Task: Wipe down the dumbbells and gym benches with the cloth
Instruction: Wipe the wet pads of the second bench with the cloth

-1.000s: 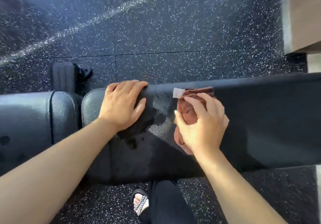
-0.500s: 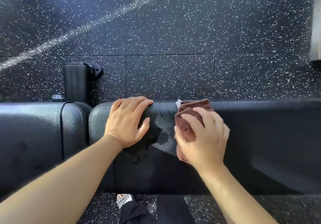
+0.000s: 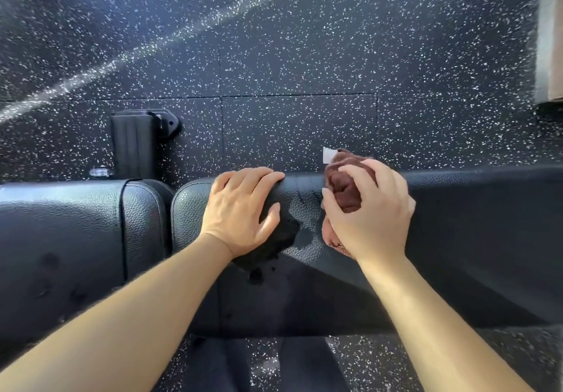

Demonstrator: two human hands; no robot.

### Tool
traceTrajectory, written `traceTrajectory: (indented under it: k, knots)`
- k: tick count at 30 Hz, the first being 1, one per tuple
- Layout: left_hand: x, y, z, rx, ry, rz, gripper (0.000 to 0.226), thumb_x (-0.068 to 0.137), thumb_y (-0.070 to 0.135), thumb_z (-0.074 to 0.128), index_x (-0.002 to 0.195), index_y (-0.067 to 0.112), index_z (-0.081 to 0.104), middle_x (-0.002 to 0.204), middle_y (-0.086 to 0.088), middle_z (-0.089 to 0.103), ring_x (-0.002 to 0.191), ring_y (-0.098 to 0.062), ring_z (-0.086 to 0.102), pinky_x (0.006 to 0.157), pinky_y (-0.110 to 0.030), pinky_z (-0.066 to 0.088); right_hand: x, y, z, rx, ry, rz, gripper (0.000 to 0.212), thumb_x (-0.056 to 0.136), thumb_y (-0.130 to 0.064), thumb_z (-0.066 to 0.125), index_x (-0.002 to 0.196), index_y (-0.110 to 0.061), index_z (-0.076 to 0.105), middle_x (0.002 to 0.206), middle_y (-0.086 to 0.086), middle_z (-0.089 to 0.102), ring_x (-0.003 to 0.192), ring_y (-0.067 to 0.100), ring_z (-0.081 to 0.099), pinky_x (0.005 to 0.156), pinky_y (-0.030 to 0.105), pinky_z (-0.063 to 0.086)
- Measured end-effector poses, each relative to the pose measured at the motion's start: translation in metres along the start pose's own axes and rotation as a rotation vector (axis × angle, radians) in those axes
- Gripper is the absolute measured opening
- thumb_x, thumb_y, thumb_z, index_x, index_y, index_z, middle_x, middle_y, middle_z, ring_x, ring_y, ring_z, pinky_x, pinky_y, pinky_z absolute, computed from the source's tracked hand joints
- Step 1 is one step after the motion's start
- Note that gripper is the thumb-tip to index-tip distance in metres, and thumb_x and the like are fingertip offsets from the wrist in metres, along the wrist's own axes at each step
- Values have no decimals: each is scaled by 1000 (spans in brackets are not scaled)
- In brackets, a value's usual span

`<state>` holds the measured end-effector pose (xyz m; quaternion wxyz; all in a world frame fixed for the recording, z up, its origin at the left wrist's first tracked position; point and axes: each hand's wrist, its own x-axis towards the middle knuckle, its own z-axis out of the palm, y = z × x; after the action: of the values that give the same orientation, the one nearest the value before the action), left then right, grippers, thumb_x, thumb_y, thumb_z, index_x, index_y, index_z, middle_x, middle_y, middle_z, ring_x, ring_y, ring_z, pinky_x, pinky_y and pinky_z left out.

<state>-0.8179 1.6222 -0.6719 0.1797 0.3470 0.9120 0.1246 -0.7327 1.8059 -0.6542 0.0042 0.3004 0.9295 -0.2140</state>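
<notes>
Under both hands lies the black gym bench [image 3: 457,224], where the left hand [image 3: 240,212] rests flat with fingers over the far edge, while just beside it the right hand [image 3: 368,215] grips the bunched brown cloth [image 3: 344,190] against the pad.

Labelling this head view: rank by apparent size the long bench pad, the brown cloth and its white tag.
Largest to smallest:
long bench pad
brown cloth (partly hidden under the right hand)
white tag
</notes>
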Motion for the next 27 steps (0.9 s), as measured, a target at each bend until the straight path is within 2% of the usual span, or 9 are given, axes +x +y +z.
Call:
traceTrajectory:
  k: [3, 6, 12, 15, 18, 22, 27]
  knots:
    - [-1, -2, 0, -12, -16, 7, 48, 85, 41, 40, 129, 22, 50, 126, 3, 56, 117, -19, 51, 100, -40, 30, 2, -8, 5, -4, 37, 87, 30, 73, -43, 70, 99, -30, 65, 120, -6, 56, 116, 25, 47, 86, 45, 37]
    - [-5, -14, -3, -43, -55, 90, 49, 89, 39, 38, 133, 20, 47, 132, -1, 53, 121, -21, 48, 104, -43, 29, 3, -34, 15, -12, 21, 136, 30, 75, -46, 67, 101, -31, 63, 121, -7, 55, 116, 24, 46, 87, 45, 37]
    - [-37, -80, -29, 39, -98, 87, 42, 92, 34, 34, 131, 27, 46, 135, 3, 50, 122, -21, 47, 102, -58, 29, -35, -99, 49, 32, 2, -56, 32, 70, -41, 71, 99, -29, 66, 117, -3, 59, 110, 27, 52, 82, 45, 40]
    - [-57, -117, -38, 107, -110, 45, 44, 92, 35, 34, 133, 29, 45, 129, 3, 53, 119, -21, 48, 102, -56, 30, -56, -107, 60, 17, 19, -138, 34, 68, -39, 74, 100, -27, 68, 117, 1, 61, 109, 29, 53, 81, 46, 42]
    - [-72, -143, -37, 141, -57, -5, 44, 90, 35, 38, 128, 20, 52, 121, -1, 58, 114, -25, 53, 102, -50, 30, -49, -113, 63, 8, 19, -115, 33, 68, -39, 75, 98, -27, 69, 115, 0, 62, 108, 29, 54, 81, 48, 44]
    - [-74, -149, -35, 107, 41, -7, 36, 85, 34, 44, 110, 16, 63, 113, -1, 61, 107, -26, 55, 100, -42, 34, -32, -132, 64, 11, 10, -88, 30, 67, -40, 74, 95, -30, 68, 112, -4, 62, 106, 27, 55, 81, 47, 41]
    - [-74, -151, -35, 85, 47, 14, 32, 84, 34, 47, 107, 17, 63, 110, 0, 60, 105, -24, 53, 98, -39, 34, -32, -139, 65, 40, -10, -97, 28, 70, -40, 72, 96, -31, 68, 112, -5, 61, 107, 25, 54, 82, 46, 41]
